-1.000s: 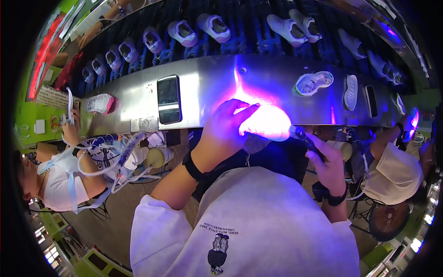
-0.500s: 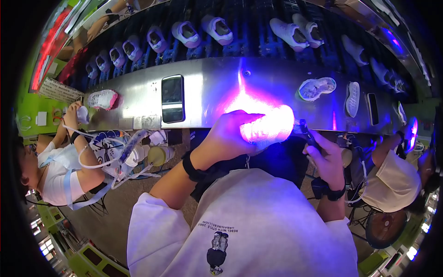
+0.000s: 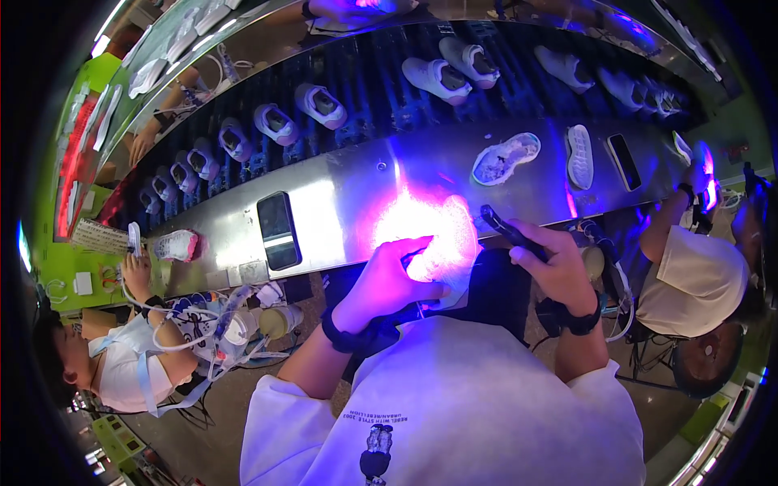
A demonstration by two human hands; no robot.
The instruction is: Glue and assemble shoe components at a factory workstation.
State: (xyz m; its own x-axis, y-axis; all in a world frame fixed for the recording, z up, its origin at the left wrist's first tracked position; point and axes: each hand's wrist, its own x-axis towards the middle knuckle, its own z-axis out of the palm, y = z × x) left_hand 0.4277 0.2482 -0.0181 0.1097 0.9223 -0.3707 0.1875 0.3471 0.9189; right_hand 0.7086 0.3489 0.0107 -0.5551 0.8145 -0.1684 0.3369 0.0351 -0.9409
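Note:
My left hand (image 3: pixel 385 279) grips a pale shoe part (image 3: pixel 458 247) at the near edge of the metal bench (image 3: pixel 340 174). Violet-white glare washes out its surface, so I cannot tell whether it is a sole or an upper. Wrapped round a black-handled tool (image 3: pixel 519 232), my right hand (image 3: pixel 553 271) is just right of the shoe part. The tool's rounded dark end points up and left, apart from the shoe part; its exact kind is unclear. Beyond them on the bench lie a shoe sole (image 3: pixel 506 159) with its hollow side up and a white sole (image 3: pixel 579 158).
A dark conveyor (image 3: pixel 373 89) behind the bench carries several pale shoes (image 3: pixel 322 107). One phone (image 3: pixel 278 231) lies left, another phone (image 3: pixel 624 162) right. Co-workers sit at the left (image 3: pixel 134 364) and right (image 3: pixel 693 279). Tubing and a jar (image 3: pixel 278 321) are below the bench at left.
My view has turned, so the bench now slants up to the right. The shoe part has tipped more upright in my left hand. The tool has moved away from it and swung up-left.

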